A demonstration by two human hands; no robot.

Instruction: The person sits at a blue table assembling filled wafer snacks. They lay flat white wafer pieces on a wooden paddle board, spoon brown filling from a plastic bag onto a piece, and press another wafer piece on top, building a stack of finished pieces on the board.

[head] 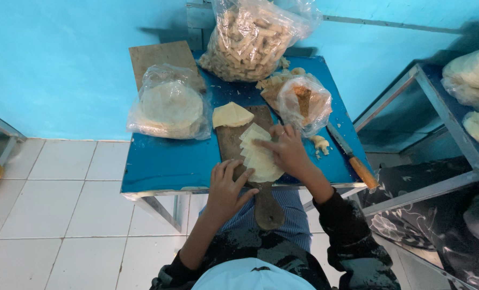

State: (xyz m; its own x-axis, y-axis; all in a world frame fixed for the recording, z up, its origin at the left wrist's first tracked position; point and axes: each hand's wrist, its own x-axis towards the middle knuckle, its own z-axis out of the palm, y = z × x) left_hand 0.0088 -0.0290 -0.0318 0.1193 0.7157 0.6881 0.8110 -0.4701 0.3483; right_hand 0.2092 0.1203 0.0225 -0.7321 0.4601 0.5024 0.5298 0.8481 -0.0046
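Both hands' fingers spread flat on fanned pale wrapper sheets [259, 156] atop the wooden board [230, 140].

Three clear plastic bags stood on a blue bench [164, 161].
A large bag of tan sticks [248, 37] sat rearmost, a bag of pale round wrappers [169, 104] left, a small bag [304, 103] right.
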